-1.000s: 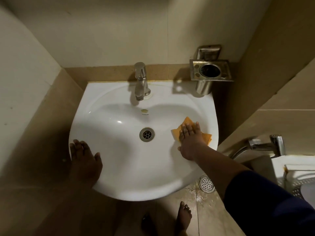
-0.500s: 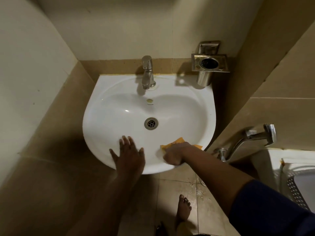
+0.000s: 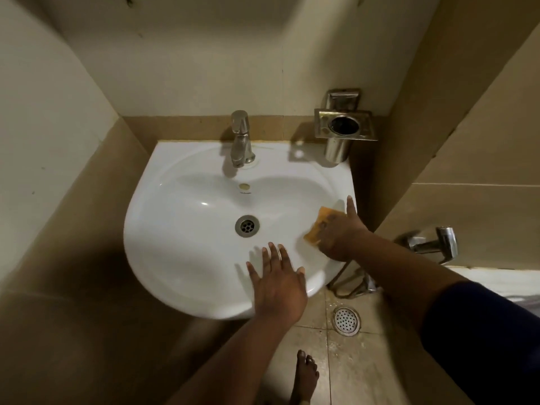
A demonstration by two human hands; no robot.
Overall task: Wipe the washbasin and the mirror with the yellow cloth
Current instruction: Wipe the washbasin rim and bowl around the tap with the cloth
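Yellow cloth (image 3: 319, 226) is lying under the right hand (image 3: 342, 232), whose fingers are pressing it flat against the basin (image 3: 187, 258) wall, presumably to scrub. The left hand (image 3: 277, 285), fingers spread, is bracing on the rim beside it, likely for balance.

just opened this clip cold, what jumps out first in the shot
The white washbasin fills the middle, with a steel tap at its back edge. At its right rim the right hand presses a yellow cloth against the bowl, while the left hand lies spread flat on the front rim. A steel holder hangs on the wall behind.
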